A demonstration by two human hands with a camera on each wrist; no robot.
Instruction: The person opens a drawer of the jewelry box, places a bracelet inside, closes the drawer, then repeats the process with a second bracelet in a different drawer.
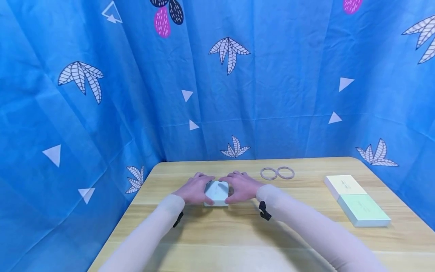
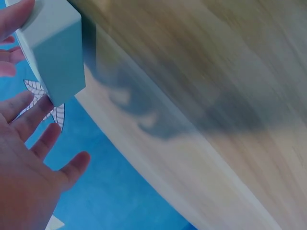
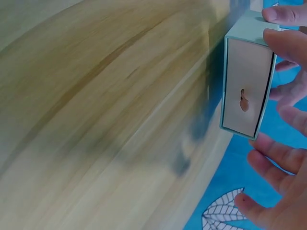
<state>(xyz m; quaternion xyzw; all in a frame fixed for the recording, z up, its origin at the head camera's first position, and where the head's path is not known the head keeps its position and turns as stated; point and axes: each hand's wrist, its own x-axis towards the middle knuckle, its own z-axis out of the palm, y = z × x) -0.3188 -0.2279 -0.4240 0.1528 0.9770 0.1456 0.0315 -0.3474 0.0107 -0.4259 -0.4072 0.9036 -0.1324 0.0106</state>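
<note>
Both hands are on a small pale-green drawer box (image 1: 217,192) in the middle of the table. My left hand (image 1: 195,189) grips its left end, thumb at the near edge and a finger at the far edge. The right hand (image 1: 242,186) grips the other end the same way. The right wrist view shows the box's white drawer front (image 3: 247,81), flush inside the sleeve, with a small pinkish-tan pull tab (image 3: 243,102). In the left wrist view the box's plain end (image 2: 60,62) faces the palm, other fingers spread loosely.
Two thin purplish rings (image 1: 269,173) (image 1: 286,172) lie side by side behind the right hand. Toward the table's right side sit a cream box (image 1: 346,184) and a larger green box (image 1: 365,207), touching. A blue patterned curtain (image 1: 285,94) hangs around the wooden table (image 1: 210,234).
</note>
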